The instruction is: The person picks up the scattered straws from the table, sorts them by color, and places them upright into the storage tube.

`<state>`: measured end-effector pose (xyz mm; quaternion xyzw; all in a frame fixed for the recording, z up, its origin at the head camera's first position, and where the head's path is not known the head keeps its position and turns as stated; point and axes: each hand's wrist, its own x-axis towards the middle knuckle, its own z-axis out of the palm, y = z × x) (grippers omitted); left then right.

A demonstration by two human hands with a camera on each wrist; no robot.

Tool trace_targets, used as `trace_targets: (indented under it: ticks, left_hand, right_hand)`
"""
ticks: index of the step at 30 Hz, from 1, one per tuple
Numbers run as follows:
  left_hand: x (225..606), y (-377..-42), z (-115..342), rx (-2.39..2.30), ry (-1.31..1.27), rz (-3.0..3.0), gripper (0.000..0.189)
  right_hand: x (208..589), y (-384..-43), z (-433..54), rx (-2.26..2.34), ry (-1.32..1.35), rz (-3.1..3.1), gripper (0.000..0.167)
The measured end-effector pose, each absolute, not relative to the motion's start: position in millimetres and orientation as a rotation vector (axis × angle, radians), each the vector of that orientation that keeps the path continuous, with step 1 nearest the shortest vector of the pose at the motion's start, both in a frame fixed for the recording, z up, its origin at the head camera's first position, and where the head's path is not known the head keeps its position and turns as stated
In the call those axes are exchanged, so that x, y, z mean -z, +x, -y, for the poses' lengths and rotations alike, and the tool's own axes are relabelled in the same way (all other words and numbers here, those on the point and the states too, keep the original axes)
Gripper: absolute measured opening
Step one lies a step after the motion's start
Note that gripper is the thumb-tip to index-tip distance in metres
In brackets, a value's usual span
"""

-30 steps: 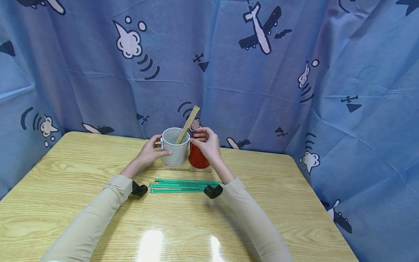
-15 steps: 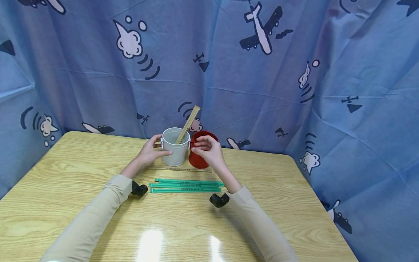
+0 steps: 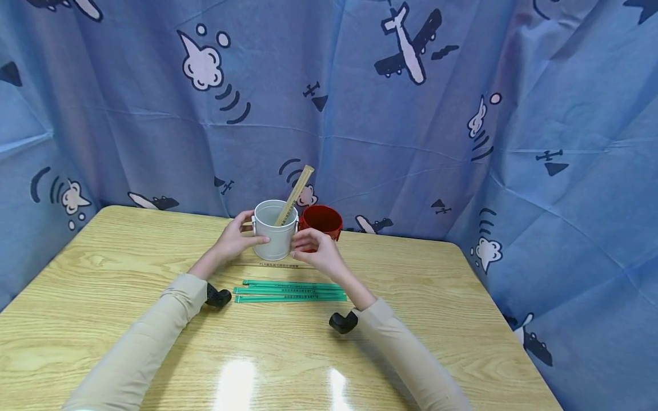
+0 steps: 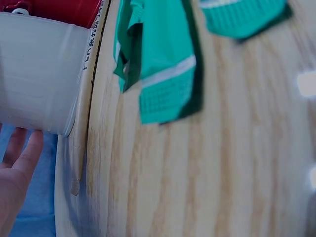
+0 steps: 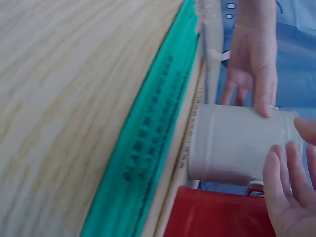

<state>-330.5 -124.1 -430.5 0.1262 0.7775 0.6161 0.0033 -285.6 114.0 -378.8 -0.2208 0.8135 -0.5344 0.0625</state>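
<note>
My left hand point(image 3: 231, 241) grips the white bucket point(image 3: 280, 245) from its left side, thumb across the front and fingers behind. A beige paper-wrapped straw point(image 3: 296, 194) leans to the right inside this bucket and sticks up past the rim. My right hand point(image 3: 325, 256) is at the bucket's right side with loosely bent fingers, holding nothing. In the right wrist view its fingertips point(image 5: 274, 154) overlap the white bucket's wall. Behind that hand stands a red bucket point(image 3: 323, 214), right beside the white one and partly covered by the hand.
Another beige wrapped straw point(image 3: 277, 265) lies along the table in front of the buckets. Nearer to me lie several green wrapped straws point(image 3: 293, 290), side by side. A blue patterned curtain point(image 3: 380, 171) hangs behind the wooden table point(image 3: 277, 337).
My right hand has let go near the white bucket's rim, drawn back, and moved lower along its right side, uncovering the red bucket's opening. The left hand has kept its hold.
</note>
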Motion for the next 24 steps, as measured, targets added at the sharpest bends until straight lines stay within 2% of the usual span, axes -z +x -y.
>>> trace_targets:
  ticks: [4,14,24]
  left_hand:
    - [432,-331,124,-1.935,0.387,-2.440,0.083]
    - [432,-331,125,-1.958,0.375,-2.415,0.083]
    - [433,-332,125,-1.948,0.390,-2.423,0.084]
  right_hand:
    - [393,-293,-114,1.485,-0.726,-2.472,0.037]
    - [412,-302,-120,1.241,-0.675,-2.520,0.036]
    - [418,-304,-121,1.023,-0.684,-2.616,0.032]
